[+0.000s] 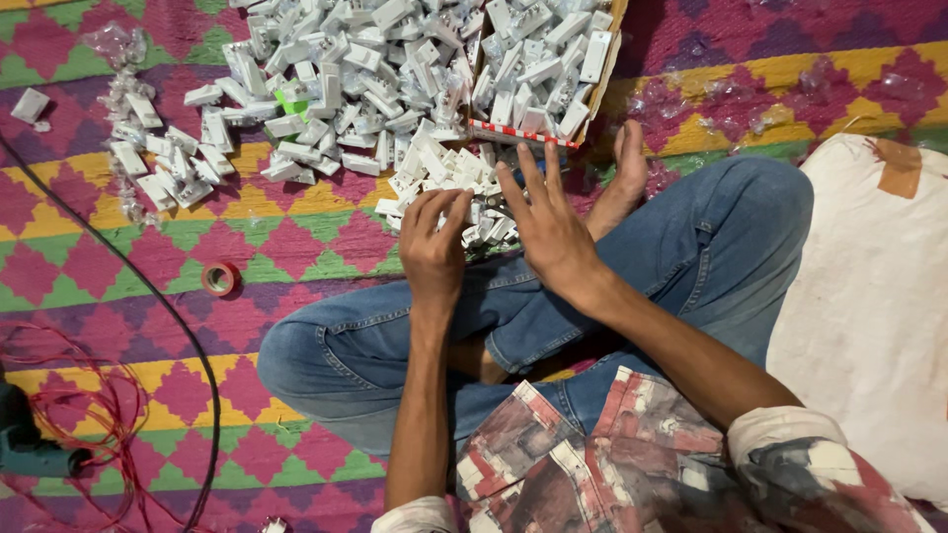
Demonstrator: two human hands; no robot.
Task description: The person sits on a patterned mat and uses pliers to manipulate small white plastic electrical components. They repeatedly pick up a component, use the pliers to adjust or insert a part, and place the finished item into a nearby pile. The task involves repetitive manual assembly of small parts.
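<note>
White plastic parts (pixel 444 173) (heaped) under both hands (pixel 494 242)

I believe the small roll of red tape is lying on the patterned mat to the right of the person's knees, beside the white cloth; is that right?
Not quite. The head view shows the roll of red tape on the patterned mat to the left of the person's knees, near the black cable, far from the white cloth.

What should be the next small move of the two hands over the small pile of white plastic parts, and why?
Probably the left hand should close its fingers on one white part from the small pile before the knees. Both hands hover right over that pile, the right hand spread open with fingers fanned, and neither clearly holds a piece yet. The bigger heap and the cardboard box lie farther away.
</note>
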